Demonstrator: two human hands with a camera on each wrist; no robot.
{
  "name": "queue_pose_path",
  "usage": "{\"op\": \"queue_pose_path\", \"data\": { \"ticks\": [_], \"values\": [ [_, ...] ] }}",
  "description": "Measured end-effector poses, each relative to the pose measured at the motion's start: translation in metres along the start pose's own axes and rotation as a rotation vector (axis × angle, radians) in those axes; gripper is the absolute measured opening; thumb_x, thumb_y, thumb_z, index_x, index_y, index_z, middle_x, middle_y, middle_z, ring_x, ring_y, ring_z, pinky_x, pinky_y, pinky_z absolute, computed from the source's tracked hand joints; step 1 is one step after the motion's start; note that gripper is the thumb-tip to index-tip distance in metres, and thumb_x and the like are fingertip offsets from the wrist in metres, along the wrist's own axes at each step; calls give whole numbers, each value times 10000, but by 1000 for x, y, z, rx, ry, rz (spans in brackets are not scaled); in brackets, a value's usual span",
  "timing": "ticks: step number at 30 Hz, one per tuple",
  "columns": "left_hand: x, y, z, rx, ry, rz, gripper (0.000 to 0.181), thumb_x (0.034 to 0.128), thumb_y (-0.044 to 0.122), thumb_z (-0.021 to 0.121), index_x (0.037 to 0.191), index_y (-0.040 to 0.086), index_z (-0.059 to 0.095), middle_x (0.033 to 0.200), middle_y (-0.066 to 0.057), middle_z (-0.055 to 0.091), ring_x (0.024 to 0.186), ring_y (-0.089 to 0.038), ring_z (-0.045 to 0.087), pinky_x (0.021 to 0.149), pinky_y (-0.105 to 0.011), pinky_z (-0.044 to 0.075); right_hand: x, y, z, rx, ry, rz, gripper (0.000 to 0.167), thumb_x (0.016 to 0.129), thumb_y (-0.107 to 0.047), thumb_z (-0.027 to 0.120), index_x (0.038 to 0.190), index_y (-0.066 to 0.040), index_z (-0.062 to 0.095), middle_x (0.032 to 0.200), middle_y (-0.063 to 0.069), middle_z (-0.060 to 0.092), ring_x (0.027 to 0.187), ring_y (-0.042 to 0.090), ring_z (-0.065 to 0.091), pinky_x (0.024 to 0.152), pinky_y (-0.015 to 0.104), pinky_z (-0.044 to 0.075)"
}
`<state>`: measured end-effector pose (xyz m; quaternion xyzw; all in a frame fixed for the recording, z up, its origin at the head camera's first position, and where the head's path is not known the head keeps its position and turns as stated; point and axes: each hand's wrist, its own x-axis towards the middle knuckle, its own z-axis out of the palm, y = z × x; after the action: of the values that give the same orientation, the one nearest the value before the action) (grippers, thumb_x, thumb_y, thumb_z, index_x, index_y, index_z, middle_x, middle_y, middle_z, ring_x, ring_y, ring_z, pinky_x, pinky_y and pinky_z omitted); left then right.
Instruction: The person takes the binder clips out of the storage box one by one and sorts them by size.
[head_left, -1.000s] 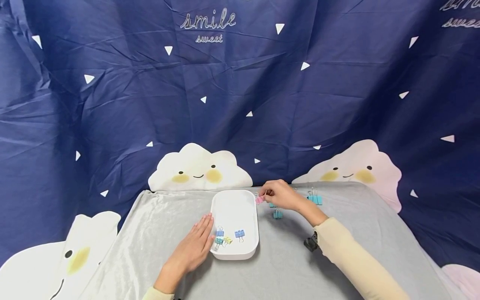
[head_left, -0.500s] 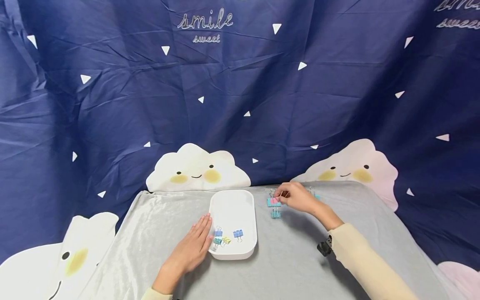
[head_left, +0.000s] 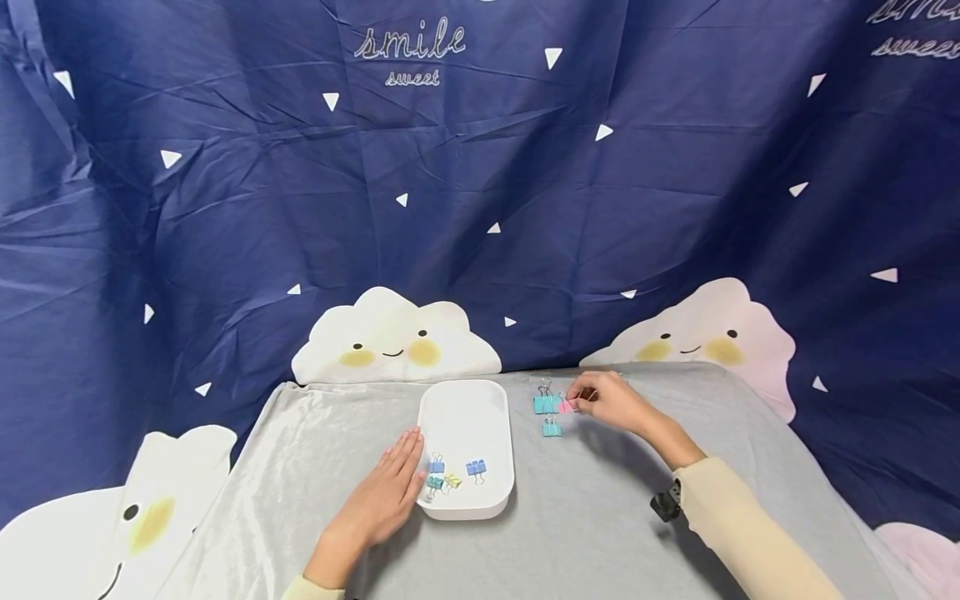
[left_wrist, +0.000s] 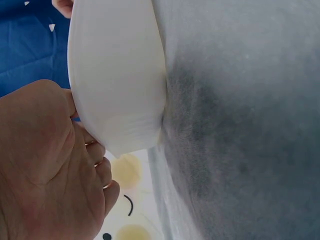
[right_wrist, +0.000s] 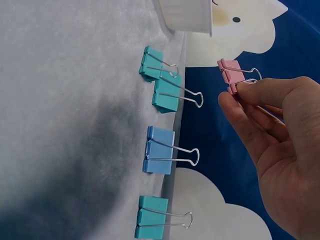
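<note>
One pink binder clip (head_left: 565, 407) is in the right hand (head_left: 618, 406), pinched between thumb and fingertips, with its wire handles pointing away from the table in the right wrist view. A second ago this clip was just beside the tray's right rim; half a second ago it crossed in front of the larger teal clip (head_left: 545, 404); now it is farther right, at that clip's right edge as the head camera sees it. The right wrist view shows it apart from the clips on the grey cloth (right_wrist: 75, 50): two teal ones that touch or overlap, then a blue clip (right_wrist: 160, 150), then another teal clip (right_wrist: 152, 217). The right hand's thumb and index nearly meet, leaving only the clip's thickness between them, and the other fingers are bent behind. In the head view a smaller teal clip (head_left: 552, 430) lies nearer the person.

The left hand (head_left: 382, 496) has not moved: its fingers are almost straight, close together, touching the left side of the white tray (head_left: 465, 417) and gripping nothing. Inside the tray, two blue clips, one green-teal clip (head_left: 434, 482) and one yellow clip (head_left: 452, 482) lie unchanged
</note>
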<state>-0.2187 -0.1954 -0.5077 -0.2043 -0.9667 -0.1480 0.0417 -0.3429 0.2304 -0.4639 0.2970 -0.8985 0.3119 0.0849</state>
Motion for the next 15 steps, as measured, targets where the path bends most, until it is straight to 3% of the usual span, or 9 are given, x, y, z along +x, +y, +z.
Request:
{"op": "queue_pose_path", "data": {
  "ticks": [5, 15],
  "values": [
    [0, 0, 1, -6, 2, -3, 595, 1159, 291, 407, 1661, -13, 306, 1766, -152, 261, 1641, -350, 262, 1338, -544, 270, -5, 4, -1, -10, 12, -1, 111, 913, -20, 759, 908, -128, 785, 866, 16, 758, 801, 58, 685, 737, 251, 607],
    [0, 0, 1, -14, 10, -1, 588, 1159, 282, 411, 1656, -18, 317, 1760, -160, 273, 1636, -356, 273, 1338, -541, 267, -19, 13, -3, 28, 10, 64, 148, 895, 56, 731, 888, -87, 767, 856, -24, 753, 769, 31, 678, 706, 223, 607]
  ]
}}
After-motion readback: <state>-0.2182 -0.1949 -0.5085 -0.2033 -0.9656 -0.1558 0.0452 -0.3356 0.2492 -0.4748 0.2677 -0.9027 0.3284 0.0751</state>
